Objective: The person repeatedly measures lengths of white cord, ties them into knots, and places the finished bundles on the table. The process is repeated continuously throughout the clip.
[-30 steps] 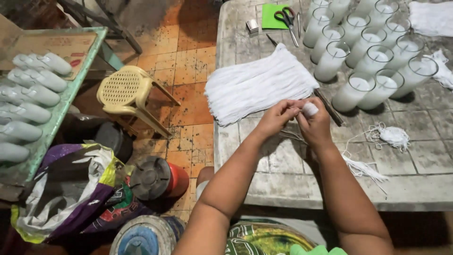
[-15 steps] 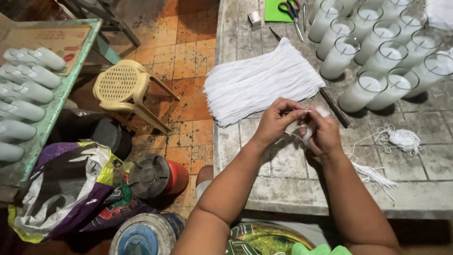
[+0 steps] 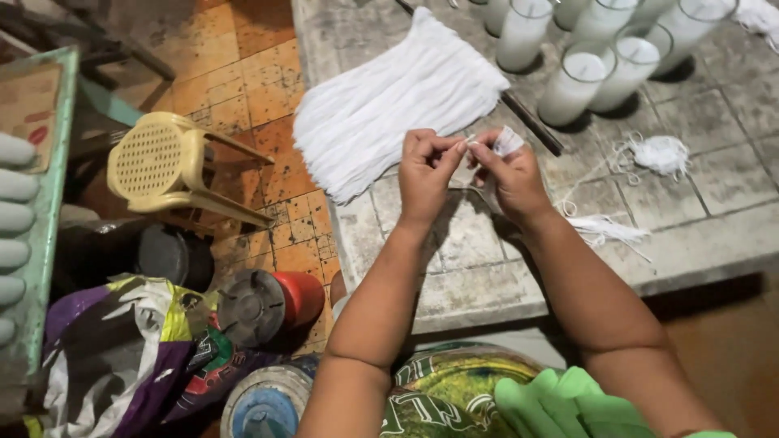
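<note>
A small white wax piece (image 3: 509,140) sits pinched at the fingertips (image 3: 462,148), with a fanned bundle of white cotton wicks (image 3: 389,105) just beyond them on the grey, mottled stone table (image 3: 471,276). Farther beyond stand clear glass tumblers of white wax (image 3: 572,81); left of the fingers are a pale yellow perforated plastic stool (image 3: 162,162) and orange floor tiles (image 3: 235,81).

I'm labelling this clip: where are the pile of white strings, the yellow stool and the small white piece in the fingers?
pile of white strings (image 3: 389,105), head view, middle of the pile.
yellow stool (image 3: 154,158), head view, perforated seat.
small white piece (image 3: 509,140), head view, part showing above the right hand's fingers.
</note>
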